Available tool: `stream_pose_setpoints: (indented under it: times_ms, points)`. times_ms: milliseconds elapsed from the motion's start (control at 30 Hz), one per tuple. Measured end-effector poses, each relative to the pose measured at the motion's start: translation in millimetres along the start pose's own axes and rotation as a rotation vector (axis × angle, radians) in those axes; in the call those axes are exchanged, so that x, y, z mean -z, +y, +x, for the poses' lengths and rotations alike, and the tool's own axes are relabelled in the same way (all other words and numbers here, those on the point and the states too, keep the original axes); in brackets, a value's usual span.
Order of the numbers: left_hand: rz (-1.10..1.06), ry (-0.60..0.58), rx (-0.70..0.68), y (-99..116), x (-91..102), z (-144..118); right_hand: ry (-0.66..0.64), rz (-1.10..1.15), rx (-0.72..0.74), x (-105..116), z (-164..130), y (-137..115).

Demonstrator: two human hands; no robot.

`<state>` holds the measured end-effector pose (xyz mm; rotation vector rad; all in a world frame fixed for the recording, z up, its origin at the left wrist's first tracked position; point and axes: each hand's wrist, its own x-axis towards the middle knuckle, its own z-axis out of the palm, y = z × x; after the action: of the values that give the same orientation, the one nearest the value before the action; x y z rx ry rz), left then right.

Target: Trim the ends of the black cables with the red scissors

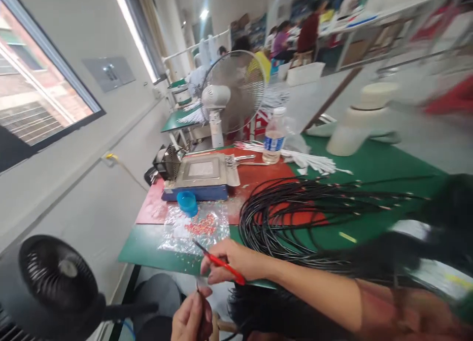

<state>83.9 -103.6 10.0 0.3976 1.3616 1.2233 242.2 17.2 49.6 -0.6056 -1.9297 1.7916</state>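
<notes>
Lying in the curled fingers of the right hand (232, 258), the red tool (226, 269) poked its dark tip out past them; just below, the left hand (192, 317) pinched a thin dark thing (199, 292), and black wires (258, 227) lay beside the right hand on the green table (138, 244)

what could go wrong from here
The red-handled tool in the right hand points toward the clear plastic and might snag it. The small red pieces lying loose there could scatter if bumped. The right forearm might drag the black cables beside it.
</notes>
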Motion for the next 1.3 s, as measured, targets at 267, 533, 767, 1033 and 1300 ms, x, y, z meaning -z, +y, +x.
stream_pose_setpoints:
  times_ms: [267,533,767,1033,1300]
  points:
    - [-0.073,0.014,0.02,7.3,-4.6,-7.7,-0.152,0.135,0.045,-23.8,27.6,21.4]
    - [-0.179,0.325,-0.087,15.7,0.6,-1.8,-0.12,-0.065,-0.067,-23.4,25.4,28.7]
    - [-0.033,0.457,-0.212,17.8,2.4,0.3,-0.214,-0.489,-0.052,-39.8,18.1,30.5]
    - [0.253,0.446,-0.238,13.0,1.7,0.2,-0.204,-0.511,-0.034,-40.8,20.0,35.7]
    - [0.33,0.439,-0.242,12.8,1.0,2.3,-0.149,-0.541,-0.006,-40.0,19.0,34.8]
